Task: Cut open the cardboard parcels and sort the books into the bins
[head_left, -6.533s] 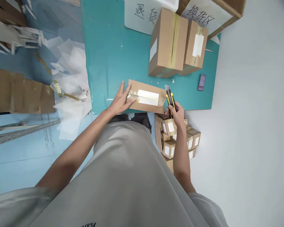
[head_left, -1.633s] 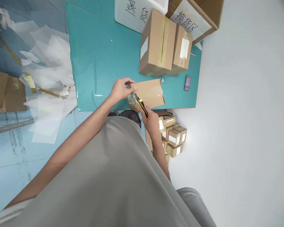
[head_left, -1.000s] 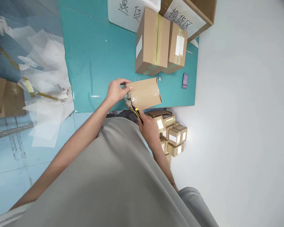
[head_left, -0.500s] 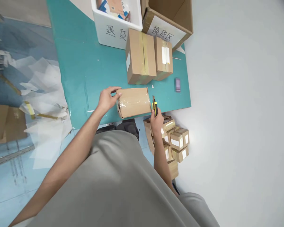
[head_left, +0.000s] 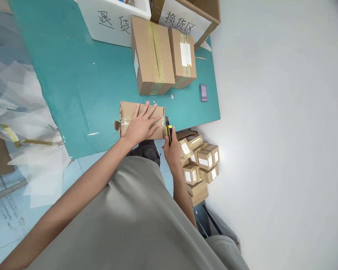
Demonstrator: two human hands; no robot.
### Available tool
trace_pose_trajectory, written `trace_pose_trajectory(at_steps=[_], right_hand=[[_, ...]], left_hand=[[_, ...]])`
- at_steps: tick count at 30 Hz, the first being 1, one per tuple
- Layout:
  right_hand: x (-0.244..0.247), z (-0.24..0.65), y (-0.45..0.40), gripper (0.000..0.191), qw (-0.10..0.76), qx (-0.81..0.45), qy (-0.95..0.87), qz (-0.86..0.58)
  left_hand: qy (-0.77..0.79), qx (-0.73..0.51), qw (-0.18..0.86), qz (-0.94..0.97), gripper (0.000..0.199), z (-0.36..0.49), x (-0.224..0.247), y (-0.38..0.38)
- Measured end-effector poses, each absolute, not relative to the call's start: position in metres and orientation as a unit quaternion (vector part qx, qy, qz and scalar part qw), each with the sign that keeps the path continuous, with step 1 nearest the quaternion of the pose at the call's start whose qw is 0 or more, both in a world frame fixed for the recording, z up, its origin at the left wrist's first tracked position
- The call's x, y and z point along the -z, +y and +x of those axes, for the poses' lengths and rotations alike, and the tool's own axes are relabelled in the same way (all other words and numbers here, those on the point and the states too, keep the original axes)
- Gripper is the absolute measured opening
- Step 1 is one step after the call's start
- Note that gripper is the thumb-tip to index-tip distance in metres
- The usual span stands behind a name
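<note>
A small taped cardboard box [head_left: 127, 112] lies near the front edge of the green table, a short flap sticking out at its left end. Across its top my left hand [head_left: 141, 126] rests flat with the fingers spread. My right hand [head_left: 171, 148] is closed around a yellow and black box cutter [head_left: 169, 131]. The cutter's tip points away from me, right beside the box's right end; whether it touches the cardboard I cannot tell.
Behind the box stand two taped cartons, a larger one [head_left: 154, 56] and a smaller one [head_left: 183, 56]. A white bin [head_left: 112, 26] and an open carton [head_left: 186, 18] are at the back. Several parcels [head_left: 205, 159] are piled below the table [head_left: 101, 82] at right; paper sheets lie left.
My left hand has shifted from the box's left corner to flat on its top. The box now sits turned, its flap showing at left. The cutter stays by its right end.
</note>
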State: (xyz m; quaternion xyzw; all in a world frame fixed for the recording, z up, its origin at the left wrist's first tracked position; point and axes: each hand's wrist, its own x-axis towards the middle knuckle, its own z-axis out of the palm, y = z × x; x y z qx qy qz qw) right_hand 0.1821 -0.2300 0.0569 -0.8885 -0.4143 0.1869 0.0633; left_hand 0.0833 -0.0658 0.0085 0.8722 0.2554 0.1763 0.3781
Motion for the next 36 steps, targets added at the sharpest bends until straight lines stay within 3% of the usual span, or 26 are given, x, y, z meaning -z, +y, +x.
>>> trace_pose_trajectory(at_steps=[3,10,28,32,36], right_hand=[[-0.062,0.185,-0.221,0.060,0.069,-0.185,-0.419,-0.886],[-0.081,0.169,-0.200,0.060,-0.027,-0.179,-0.403,-0.897],[-0.111,0.140,-0.203,0.066,-0.157,-0.221,-0.376,-0.886],[-0.129,0.135,-0.217,0.061,-0.136,-0.216,-0.392,-0.884],[-0.120,0.155,-0.237,0.053,-0.010,-0.162,-0.354,-0.921]], left_hand=[[0.253,-0.183,0.378,0.871,0.052,0.081,-0.007,-0.065],[0.249,-0.189,0.383,0.869,0.053,0.080,-0.006,-0.065],[0.245,-0.183,0.392,0.868,0.051,0.077,-0.006,-0.069],[0.243,-0.192,0.393,0.866,0.050,0.073,-0.006,-0.067],[0.262,-0.195,0.381,0.865,0.054,0.049,-0.008,-0.055]])
